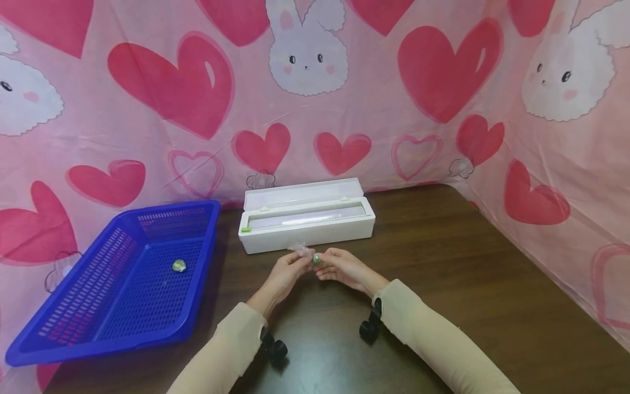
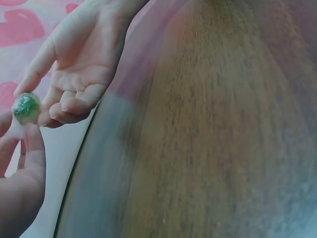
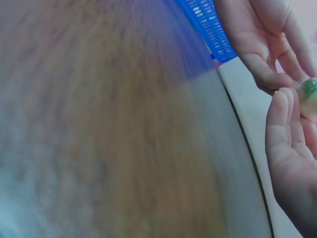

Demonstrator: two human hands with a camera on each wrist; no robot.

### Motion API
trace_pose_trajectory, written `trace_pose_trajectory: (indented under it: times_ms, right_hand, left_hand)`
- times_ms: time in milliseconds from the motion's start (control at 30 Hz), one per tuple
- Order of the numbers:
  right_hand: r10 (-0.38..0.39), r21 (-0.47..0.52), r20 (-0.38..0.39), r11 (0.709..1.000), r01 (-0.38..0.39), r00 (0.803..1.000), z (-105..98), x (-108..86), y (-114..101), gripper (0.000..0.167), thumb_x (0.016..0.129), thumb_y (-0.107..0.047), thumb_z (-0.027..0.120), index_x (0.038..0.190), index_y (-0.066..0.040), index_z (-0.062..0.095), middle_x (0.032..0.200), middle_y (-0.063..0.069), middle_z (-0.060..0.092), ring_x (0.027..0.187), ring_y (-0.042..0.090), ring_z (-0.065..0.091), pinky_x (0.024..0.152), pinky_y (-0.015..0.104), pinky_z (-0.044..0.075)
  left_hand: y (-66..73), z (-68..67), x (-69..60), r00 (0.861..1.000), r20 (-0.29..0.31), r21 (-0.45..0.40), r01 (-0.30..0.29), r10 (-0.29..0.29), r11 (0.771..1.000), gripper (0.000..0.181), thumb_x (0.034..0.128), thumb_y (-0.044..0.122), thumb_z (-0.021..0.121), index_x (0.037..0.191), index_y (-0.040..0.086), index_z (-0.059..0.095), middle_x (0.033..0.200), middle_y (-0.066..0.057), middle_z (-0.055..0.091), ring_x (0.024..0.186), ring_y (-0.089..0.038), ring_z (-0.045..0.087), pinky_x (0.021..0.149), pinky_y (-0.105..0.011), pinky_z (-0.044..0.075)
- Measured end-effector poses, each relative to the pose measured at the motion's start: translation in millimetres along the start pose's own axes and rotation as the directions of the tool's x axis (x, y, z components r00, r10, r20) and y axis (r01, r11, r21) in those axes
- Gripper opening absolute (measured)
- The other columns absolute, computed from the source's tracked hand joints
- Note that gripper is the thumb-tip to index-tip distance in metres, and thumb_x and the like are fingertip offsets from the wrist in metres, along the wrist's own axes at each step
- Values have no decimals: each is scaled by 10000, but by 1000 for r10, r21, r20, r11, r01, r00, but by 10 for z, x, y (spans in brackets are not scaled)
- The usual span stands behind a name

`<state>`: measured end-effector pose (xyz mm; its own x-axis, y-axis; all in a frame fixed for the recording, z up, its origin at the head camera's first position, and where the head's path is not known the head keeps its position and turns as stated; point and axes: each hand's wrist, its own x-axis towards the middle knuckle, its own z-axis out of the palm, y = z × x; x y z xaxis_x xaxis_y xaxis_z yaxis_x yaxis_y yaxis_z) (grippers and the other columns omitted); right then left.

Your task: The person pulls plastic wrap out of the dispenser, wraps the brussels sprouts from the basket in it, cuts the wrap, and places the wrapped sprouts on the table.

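A small round green item [image 1: 317, 259], wrapped in clear film, is between the two hands in front of the white box. The left hand [image 1: 285, 273] pinches the bunched film [image 1: 300, 249] beside it. Thumb and fingertips of the right hand [image 1: 346, 269] grip the green item from the other side. The left wrist view shows the wrapped ball [image 2: 26, 108] with the left hand [image 2: 22, 186] below and the right hand [image 2: 89, 59] above. At the edge of the right wrist view, the ball [image 3: 309, 94] is partly cut off.
A blue basket [image 1: 197, 295] stands on the left with another small green item [image 1: 179, 266] in it. The long white box [image 1: 310, 238] lies at the back, its lid [image 1: 302, 194] raised. A patterned pink cloth [image 1: 374, 109] hangs behind the brown table [image 1: 443, 262].
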<state>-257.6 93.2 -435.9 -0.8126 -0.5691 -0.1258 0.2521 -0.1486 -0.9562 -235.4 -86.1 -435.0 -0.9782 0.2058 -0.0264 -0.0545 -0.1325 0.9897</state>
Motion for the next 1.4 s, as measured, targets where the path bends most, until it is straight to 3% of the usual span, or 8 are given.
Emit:
trace_pose_trajectory:
  times_ms: [267,633,833,1067,1200,1400]
  right_hand:
    - [-31,-27,45,999,32,999,-2,16,13,114,948,-162,525,975,-52,513,924,110,592,795,183,604,755,323,496]
    - [-44,-21,35,999,45,998,23,8,-7,221,921,-120,552,1089,22,530,912,117,623,800,193,615,777,350,498]
    - [-59,-67,9,996,60,998,33,0,-8,172,928,-149,550,1023,-5,548,919,117,621,811,195,613,790,362,494]
    - [-69,-79,-2,994,69,998,13,13,9,99,936,-148,542,933,-49,535,900,109,617,804,200,604,775,362,498]
    - [-54,-44,15,998,54,998,9,5,15,74,941,-127,530,886,-79,525,871,92,615,778,195,599,752,357,502]
    - [-12,-7,28,1000,13,1000,1,5,16,90,956,-120,501,874,-83,506,852,80,608,750,176,597,732,330,505]
  left_hand:
    - [0,-2,24,990,-134,-31,33,-36,999,271,902,97,592,1054,-127,598,837,-58,642,709,-105,597,716,-236,496]
    - [39,18,27,986,-159,-21,41,-44,999,287,889,135,618,1004,-128,614,748,-32,622,658,-97,586,683,-234,497]
    - [28,9,16,989,-141,-23,39,-42,999,316,914,122,579,1076,-150,583,840,-52,640,716,-98,599,724,-240,494]
    - [10,5,-4,998,-62,63,-9,13,998,307,896,60,585,1132,-136,564,1053,-116,568,903,-152,569,850,-329,446]
    - [-2,6,-7,999,-49,109,3,3,994,324,859,40,630,1147,-96,575,1030,-82,515,973,-173,492,875,-346,414]
    - [66,35,-57,999,34,190,-25,19,981,331,880,44,606,1176,-95,552,1000,-69,497,982,-184,449,871,-344,421]
